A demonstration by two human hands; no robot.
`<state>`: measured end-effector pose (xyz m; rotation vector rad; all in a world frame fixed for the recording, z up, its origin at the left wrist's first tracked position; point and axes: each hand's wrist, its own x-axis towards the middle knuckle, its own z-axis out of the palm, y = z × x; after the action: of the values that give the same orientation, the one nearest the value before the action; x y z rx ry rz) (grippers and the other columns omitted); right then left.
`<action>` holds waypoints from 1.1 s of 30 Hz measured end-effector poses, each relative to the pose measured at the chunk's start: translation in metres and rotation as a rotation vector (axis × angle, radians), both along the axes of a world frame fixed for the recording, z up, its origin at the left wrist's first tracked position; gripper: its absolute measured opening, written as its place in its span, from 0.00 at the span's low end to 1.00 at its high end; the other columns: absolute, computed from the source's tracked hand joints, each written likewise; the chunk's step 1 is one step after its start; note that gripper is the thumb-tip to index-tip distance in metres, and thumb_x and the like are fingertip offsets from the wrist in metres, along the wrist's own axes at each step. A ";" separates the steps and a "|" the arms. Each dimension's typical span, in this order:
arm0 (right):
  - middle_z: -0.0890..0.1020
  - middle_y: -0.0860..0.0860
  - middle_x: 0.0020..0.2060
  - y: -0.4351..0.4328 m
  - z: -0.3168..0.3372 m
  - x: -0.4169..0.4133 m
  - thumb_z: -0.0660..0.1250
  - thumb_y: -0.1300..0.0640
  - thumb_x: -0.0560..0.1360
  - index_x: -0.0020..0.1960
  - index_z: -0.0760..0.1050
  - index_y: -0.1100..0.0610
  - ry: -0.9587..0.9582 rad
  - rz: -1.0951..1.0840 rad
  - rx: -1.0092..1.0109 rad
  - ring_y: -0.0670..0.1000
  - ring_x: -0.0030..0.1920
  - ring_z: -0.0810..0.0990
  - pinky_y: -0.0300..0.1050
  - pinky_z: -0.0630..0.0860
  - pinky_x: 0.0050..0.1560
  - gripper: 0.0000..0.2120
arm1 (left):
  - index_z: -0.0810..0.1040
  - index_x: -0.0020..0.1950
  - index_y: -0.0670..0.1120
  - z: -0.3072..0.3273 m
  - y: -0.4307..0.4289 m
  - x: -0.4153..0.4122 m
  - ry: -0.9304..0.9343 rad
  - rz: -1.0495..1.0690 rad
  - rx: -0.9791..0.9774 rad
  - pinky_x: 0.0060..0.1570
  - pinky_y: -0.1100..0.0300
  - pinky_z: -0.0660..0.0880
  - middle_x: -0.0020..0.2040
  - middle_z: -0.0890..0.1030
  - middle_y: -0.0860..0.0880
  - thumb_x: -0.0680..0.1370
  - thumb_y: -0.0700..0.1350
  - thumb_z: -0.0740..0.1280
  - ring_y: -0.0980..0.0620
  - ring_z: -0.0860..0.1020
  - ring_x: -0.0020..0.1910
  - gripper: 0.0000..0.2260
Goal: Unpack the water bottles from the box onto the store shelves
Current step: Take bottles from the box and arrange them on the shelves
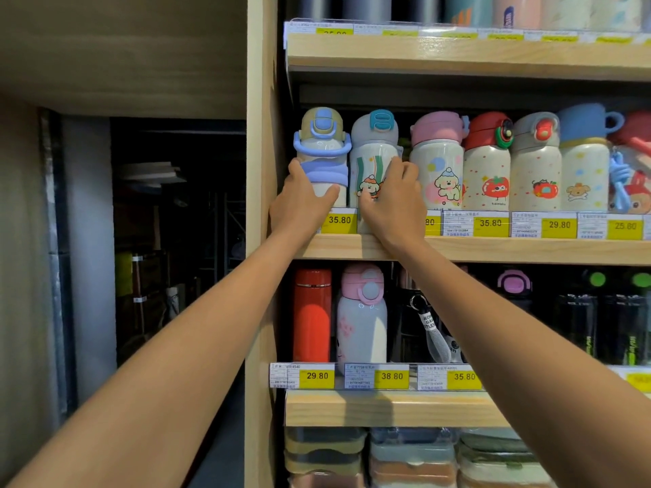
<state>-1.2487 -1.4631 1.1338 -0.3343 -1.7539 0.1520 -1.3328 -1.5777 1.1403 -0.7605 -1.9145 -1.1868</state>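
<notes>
Both hands are reaching up to the middle shelf (493,250), far left end. Left hand (303,202) is wrapping the lower body of the blue bottle (322,146), thumb on its right side and fingers round its left, close against the side panel (259,135). Right hand (391,199) is gripping the teal-lid bottle (373,153) just beside it, fingers curling into the gap toward the pink-lid bottle (436,160), thumb lying across the front print. Both held bottles are standing upright on the shelf behind the price tags (338,220); whether they are touching each other I cannot tell. The box is not showing in this view. I am reading this as the seating step, two bottles being settled into the front row. Doing it well, I am thinking, means getting both bases flat on the board before any release, and sliding rather than tipping, since the lids look bulky and the grips are low. I am aiming to bring the blue one snug to the panel, turn the teal one print-forward, and line both fronts with the row to the right. The right fingers are sitting in a tight gap, so I am planning to draw them straight back toward me, or the pink-lid neighbour may be dragged along. Letting go one hand at a time is looking safer, with wrists lifting clear of the tags.
</notes>
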 end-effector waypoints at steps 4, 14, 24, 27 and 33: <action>0.69 0.59 0.61 0.000 -0.001 0.001 0.64 0.52 0.73 0.64 0.65 0.61 0.007 0.024 0.022 0.60 0.58 0.71 0.50 0.72 0.49 0.23 | 0.56 0.74 0.45 -0.001 -0.001 0.002 0.016 -0.006 0.011 0.57 0.47 0.74 0.68 0.72 0.47 0.74 0.57 0.65 0.44 0.75 0.62 0.34; 0.69 0.59 0.61 -0.001 -0.002 0.005 0.63 0.53 0.74 0.63 0.66 0.61 0.012 0.045 0.032 0.60 0.59 0.70 0.48 0.70 0.51 0.21 | 0.57 0.74 0.45 -0.002 -0.004 0.010 0.013 0.003 -0.009 0.57 0.49 0.74 0.69 0.72 0.48 0.74 0.58 0.65 0.44 0.74 0.64 0.34; 0.74 0.58 0.56 0.038 0.009 0.053 0.61 0.60 0.72 0.58 0.72 0.62 0.282 0.134 0.174 0.58 0.56 0.73 0.48 0.71 0.46 0.15 | 0.71 0.59 0.40 -0.015 0.016 0.076 0.423 0.147 0.184 0.53 0.54 0.67 0.58 0.73 0.43 0.74 0.44 0.62 0.43 0.71 0.58 0.15; 0.73 0.60 0.57 0.073 0.032 0.077 0.60 0.60 0.72 0.58 0.71 0.63 0.270 0.066 0.140 0.59 0.57 0.71 0.49 0.69 0.53 0.16 | 0.71 0.62 0.42 0.013 0.046 0.105 0.450 0.056 0.029 0.53 0.52 0.69 0.60 0.74 0.45 0.77 0.45 0.61 0.45 0.71 0.61 0.15; 0.71 0.62 0.62 0.138 0.077 0.117 0.59 0.55 0.72 0.65 0.69 0.62 -0.023 -0.064 0.166 0.62 0.62 0.67 0.52 0.63 0.63 0.24 | 0.67 0.68 0.43 0.075 0.105 0.128 0.307 0.042 -0.346 0.60 0.48 0.70 0.65 0.69 0.41 0.76 0.50 0.62 0.41 0.69 0.65 0.22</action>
<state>-1.1318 -1.3248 1.2105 -0.2714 -1.7626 -0.0441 -1.2052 -1.4725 1.2156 -1.0144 -1.8815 -0.6713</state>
